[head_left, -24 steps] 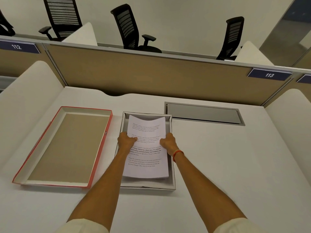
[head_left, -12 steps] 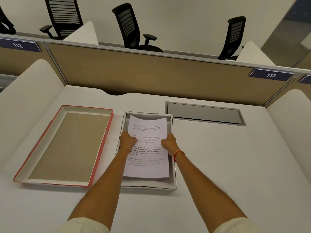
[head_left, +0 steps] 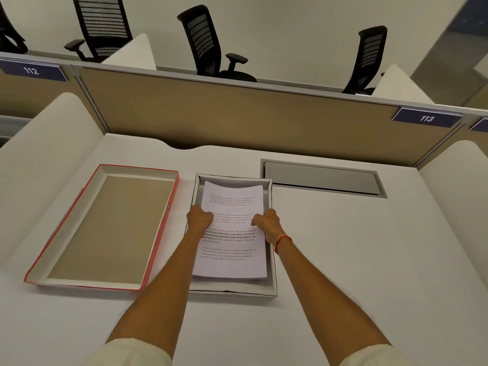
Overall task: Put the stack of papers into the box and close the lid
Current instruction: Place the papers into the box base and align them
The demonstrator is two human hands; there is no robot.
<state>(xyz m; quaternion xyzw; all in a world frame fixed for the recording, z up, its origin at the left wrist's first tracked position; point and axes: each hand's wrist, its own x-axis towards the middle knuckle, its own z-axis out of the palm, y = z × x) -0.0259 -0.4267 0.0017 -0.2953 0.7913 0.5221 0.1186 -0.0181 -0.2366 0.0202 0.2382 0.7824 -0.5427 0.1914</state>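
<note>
white stack of papers (head_left: 232, 233) sits over the open box (head_left: 273, 283), far edge bowed up. left hand (head_left: 198, 219) and right hand (head_left: 266, 222) pinch its side edges. best to lower level, then release; red-edged lid (head_left: 105, 228) waits just left.

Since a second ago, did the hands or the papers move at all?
Hardly. Both hands, left hand and right hand, still grip the sides of the papers, holding them over the open box, perhaps a touch lower. The red lid stays upside down to the left, untouched.
</note>
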